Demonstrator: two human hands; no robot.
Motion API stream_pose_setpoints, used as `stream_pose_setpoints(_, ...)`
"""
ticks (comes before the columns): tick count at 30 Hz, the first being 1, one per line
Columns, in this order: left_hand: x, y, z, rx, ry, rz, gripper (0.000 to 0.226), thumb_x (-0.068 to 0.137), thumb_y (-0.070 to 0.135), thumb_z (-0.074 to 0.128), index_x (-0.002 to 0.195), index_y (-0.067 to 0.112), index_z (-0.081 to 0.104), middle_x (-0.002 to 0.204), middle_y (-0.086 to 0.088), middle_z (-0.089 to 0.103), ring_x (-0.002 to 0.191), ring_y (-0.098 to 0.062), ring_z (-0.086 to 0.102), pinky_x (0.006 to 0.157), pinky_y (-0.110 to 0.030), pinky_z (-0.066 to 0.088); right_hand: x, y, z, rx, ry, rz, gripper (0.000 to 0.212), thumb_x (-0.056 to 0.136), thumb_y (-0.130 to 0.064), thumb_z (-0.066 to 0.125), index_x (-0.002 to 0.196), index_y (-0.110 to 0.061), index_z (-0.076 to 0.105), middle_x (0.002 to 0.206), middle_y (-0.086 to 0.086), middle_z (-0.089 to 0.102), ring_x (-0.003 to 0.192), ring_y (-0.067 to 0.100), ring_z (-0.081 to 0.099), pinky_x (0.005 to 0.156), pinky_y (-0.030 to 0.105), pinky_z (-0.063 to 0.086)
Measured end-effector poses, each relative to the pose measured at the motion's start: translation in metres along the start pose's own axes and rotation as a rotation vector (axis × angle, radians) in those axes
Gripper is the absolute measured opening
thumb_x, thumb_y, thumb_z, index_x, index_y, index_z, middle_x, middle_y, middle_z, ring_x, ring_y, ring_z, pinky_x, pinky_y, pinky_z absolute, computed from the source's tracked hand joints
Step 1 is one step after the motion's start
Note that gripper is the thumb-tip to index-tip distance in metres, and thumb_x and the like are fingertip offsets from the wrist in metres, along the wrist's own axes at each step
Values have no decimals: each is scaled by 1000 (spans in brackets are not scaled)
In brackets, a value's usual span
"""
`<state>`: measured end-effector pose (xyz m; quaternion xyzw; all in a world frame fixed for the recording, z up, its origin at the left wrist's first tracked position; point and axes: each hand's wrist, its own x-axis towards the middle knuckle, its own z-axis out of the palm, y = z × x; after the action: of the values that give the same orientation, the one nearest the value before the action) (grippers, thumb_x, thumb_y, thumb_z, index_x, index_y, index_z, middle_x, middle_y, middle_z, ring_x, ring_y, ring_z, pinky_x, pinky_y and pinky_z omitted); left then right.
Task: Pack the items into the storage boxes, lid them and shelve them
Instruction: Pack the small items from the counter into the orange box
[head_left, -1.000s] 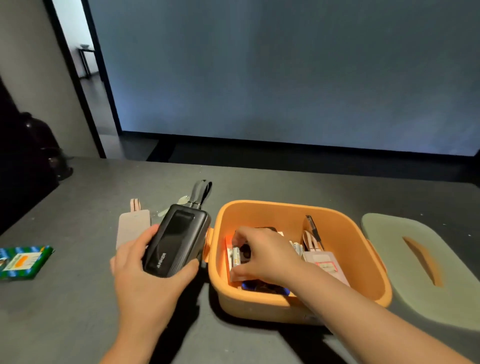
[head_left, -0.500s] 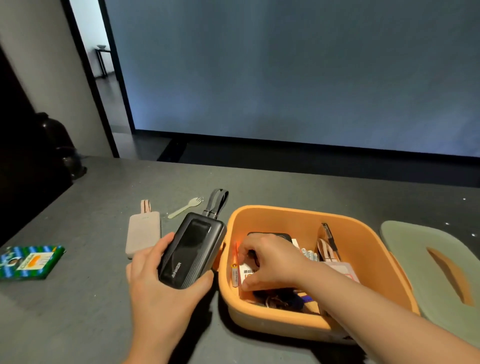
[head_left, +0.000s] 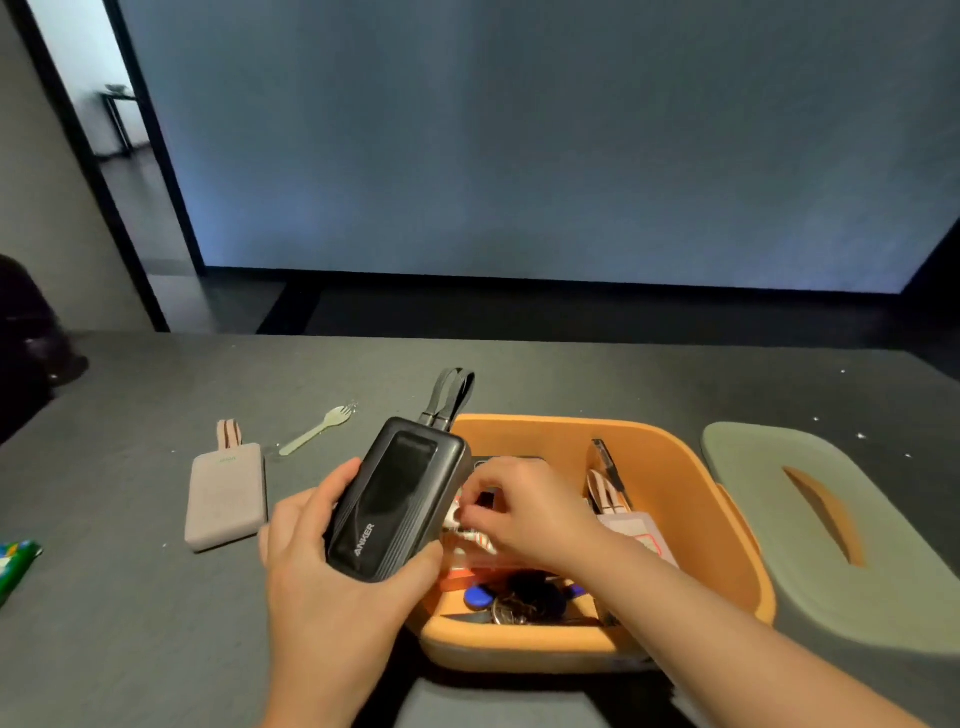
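Grey table (head_left: 130, 649): pink power bank (head_left: 226, 501) and spork (head_left: 316, 430) lie left. Left hand (head_left: 322, 577) grips a black power bank (head_left: 397, 506) at the orange box (head_left: 691, 499) rim. Right hand (head_left: 524, 512), fingers curled, pinches small items inside. Green lid (head_left: 841, 545) lies right.

You've got just the one head cam, looking forward and down from close above the dark grey matte tabletop (head_left: 156, 649), wide-angle.

Black power bank (head_left: 397, 501) in left hand (head_left: 332, 577), right hand (head_left: 524, 512) inside orange box (head_left: 691, 499).
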<state>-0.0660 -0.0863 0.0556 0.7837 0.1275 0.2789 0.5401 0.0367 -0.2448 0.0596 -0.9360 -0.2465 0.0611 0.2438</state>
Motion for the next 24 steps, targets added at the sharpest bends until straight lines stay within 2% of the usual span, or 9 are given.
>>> stream_pose_setpoints(3,-1,10,13,-22,-60,46,83,33,50,70,113,48,49,101,22,45,105,6,39,74,-13,36,-22,-3,-23,625,154,204,24,97,-31,49,93,-18,70,85,-6,69,69,5,63,58,21,49)
stream_pose_setpoints(5,-1,18,27,-34,-112,77,80,39,37,81,113,45,51,99,21,45,106,4,39,75,-10,37,-36,-4,-35,1062,157,300,37,100,-35,43,99,-9,70,88,7,73,70,15,66,56,23,54)
stream_pose_setpoints(6,-1,22,34,-44,-147,80,78,42,32,84,111,45,51,99,21,46,105,6,38,76,-9,37,-42,-4,-38,1163,158,319,40,99,-39,43,101,-9,70,91,10,74,74,19,68,62,28,58)
stream_pose_setpoints(9,-3,30,55,-30,-222,93,80,40,48,79,114,45,49,101,22,45,104,8,38,76,-14,39,-54,-3,-38,1156,170,309,32,91,-39,59,111,-16,68,102,6,74,94,20,70,75,33,57)
stream_pose_setpoints(14,-4,35,72,66,-386,134,81,44,58,76,118,49,45,107,27,45,105,0,44,83,-24,45,-66,12,-41,1306,333,363,28,85,-21,69,110,-10,67,105,16,72,95,27,70,65,30,53)
stream_pose_setpoints(17,4,35,70,-51,-581,23,64,65,48,79,119,46,46,112,26,54,103,6,52,81,-18,45,-78,20,-52,1289,339,362,28,88,-21,65,113,-9,66,108,18,70,103,36,66,84,46,54)
stream_pose_setpoints(19,6,39,69,-173,-724,-102,53,66,46,74,115,34,56,103,17,68,92,2,63,76,-21,51,-84,23,-56,1265,343,382,30,89,-22,63,115,-8,65,108,17,71,106,36,65,90,47,50)
stream_pose_setpoints(21,2,43,74,-243,-716,-125,43,65,41,75,105,28,64,92,13,72,84,-4,68,73,-26,56,-85,22,-56,1205,381,415,31,89,-27,64,115,-11,65,103,12,73,98,32,68,85,46,49)
stream_pose_setpoints(24,-1,44,83,-90,-534,24,34,66,34,82,94,35,63,83,21,69,77,3,64,65,-15,50,-78,14,-54,1070,481,448,33,85,-38,68,111,-16,66,90,0,74,71,5,69,61,20,49)
